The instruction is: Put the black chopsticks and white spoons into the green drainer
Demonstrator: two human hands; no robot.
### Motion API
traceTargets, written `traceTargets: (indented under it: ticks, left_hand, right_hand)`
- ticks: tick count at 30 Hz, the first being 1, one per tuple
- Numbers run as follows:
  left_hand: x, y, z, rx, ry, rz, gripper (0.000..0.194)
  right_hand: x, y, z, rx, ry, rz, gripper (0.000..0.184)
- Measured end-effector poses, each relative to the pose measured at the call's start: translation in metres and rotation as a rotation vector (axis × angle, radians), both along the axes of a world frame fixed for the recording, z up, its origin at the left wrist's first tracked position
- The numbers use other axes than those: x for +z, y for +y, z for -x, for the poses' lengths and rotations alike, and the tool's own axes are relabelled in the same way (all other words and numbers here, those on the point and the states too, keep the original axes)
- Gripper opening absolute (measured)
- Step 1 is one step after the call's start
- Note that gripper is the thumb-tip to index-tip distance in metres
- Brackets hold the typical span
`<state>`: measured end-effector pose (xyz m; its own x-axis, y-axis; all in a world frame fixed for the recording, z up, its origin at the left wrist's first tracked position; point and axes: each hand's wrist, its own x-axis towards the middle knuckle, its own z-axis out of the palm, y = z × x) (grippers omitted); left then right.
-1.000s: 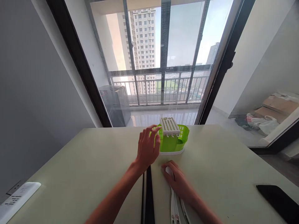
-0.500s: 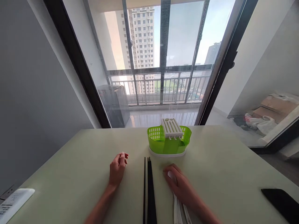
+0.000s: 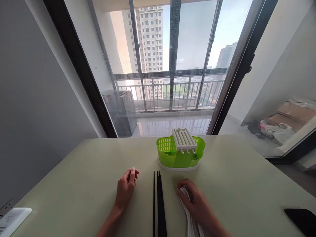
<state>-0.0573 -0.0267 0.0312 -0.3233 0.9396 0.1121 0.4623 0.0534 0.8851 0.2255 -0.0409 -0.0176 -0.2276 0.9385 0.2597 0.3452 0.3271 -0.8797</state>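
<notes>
A green plastic cutlery basket point(image 3: 168, 152) with a white slotted insert point(image 3: 184, 140) stands on a white drip tray at the far middle of the pale table point(image 3: 79, 177). Black chopsticks point(image 3: 159, 204) lie side by side in front of it, pointing at it. My left hand point(image 3: 125, 189) rests on the table to their left, fingers loosely curled, nothing in it. My right hand point(image 3: 197, 204) lies to their right, closed over white spoons point(image 3: 189, 215) whose bowl end shows at my fingertips.
A white power strip point(image 3: 12, 220) lies at the table's near left corner and a black phone point(image 3: 301, 220) at the near right. Beyond the table are glass sliding doors, a balcony railing and a grey bin point(image 3: 120, 112). Cardboard and bags lie on the floor at right.
My left hand has left the basket's rim and come back to rest on the table left of the chopsticks. My right hand has stayed on the white spoons. The view tilted slightly.
</notes>
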Motion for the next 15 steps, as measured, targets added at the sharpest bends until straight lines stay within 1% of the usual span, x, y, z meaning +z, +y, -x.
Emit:
traceTargets:
  ticks: [4, 8, 10, 12, 14, 15]
  left_hand:
    - [0.001, 0.000, 0.001, 0.004, 0.029, 0.018, 0.047]
    - [-0.001, 0.000, 0.002, 0.006, 0.056, 0.031, 0.047]
    - [-0.001, -0.001, 0.002, -0.003, 0.086, 0.034, 0.047]
    - [-0.001, -0.003, 0.000, -0.023, 0.136, 0.031, 0.047]
    - [0.001, -0.006, -0.002, -0.048, 0.189, 0.033, 0.048]
    - [0.001, -0.007, -0.003, -0.057, 0.208, 0.038, 0.048]
  right_hand:
    - [0.001, 0.000, -0.001, -0.023, -0.004, 0.037, 0.019]
    - [0.007, 0.001, -0.005, -0.069, -0.010, 0.021, 0.022]
    - [0.016, 0.000, -0.006, -0.121, -0.006, -0.015, 0.022]
    - [0.028, -0.003, -0.003, -0.167, 0.011, -0.062, 0.021]
    - [0.041, -0.008, 0.002, -0.164, 0.028, -0.094, 0.019]
    - [0.047, -0.011, 0.007, -0.138, 0.028, -0.094, 0.019]
